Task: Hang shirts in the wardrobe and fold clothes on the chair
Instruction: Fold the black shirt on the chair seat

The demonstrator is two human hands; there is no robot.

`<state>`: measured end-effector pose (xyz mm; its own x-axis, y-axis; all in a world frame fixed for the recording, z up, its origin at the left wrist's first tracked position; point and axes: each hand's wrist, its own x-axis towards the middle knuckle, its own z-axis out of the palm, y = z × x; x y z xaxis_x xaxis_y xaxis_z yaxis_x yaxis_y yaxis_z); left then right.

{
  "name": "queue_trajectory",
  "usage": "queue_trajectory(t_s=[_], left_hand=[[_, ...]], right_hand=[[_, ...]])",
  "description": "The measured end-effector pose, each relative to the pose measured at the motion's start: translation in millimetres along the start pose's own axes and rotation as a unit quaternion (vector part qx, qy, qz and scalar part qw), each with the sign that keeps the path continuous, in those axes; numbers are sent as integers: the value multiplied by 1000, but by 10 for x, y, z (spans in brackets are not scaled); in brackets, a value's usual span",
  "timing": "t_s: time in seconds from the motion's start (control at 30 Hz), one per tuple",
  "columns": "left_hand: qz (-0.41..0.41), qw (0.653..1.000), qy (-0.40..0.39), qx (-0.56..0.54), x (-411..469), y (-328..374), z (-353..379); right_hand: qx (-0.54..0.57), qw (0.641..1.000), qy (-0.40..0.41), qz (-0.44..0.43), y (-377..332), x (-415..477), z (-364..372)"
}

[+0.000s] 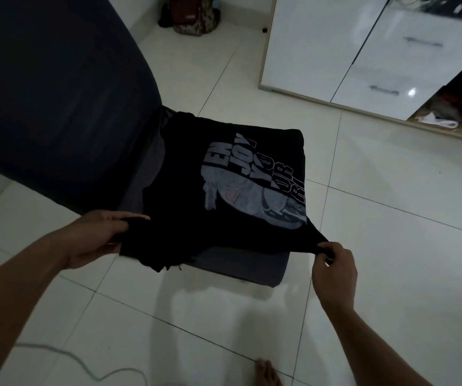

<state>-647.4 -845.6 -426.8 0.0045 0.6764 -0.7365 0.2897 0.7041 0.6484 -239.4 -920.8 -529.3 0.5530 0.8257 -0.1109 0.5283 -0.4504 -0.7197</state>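
A black T-shirt (224,176) with a grey and white print lies spread over the seat of a dark grey chair (241,268), whose tall back (57,93) rises at the left. My left hand (99,238) grips the shirt's near left edge. My right hand (332,263) pinches the near right corner and holds it stretched just above the seat's front. The shirt's far part rests flat on the seat.
A glossy white wardrobe (363,51) with drawers stands at the back right, with an open compartment (452,112) full of items beside it. A bag (193,15) sits on the floor at the back. A grey cable (65,360) lies on the tiles near my bare foot (266,374).
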Motion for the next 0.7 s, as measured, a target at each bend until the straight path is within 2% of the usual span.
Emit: queue_trajectory(t_s=[0.17, 0.37, 0.57, 0.7], left_hand=[[42, 994, 101, 19, 96, 175, -5], [90, 983, 158, -13, 443, 595, -26], [47, 973, 192, -122, 787, 929, -9], [47, 969, 198, -137, 1012, 1036, 115]], right_hand=[[-2, 1000, -2, -24, -123, 188, -54], [-68, 997, 6, -47, -399, 727, -45], [-97, 994, -13, -50, -550, 1244, 100], [-95, 993, -9, -63, -599, 1463, 172]])
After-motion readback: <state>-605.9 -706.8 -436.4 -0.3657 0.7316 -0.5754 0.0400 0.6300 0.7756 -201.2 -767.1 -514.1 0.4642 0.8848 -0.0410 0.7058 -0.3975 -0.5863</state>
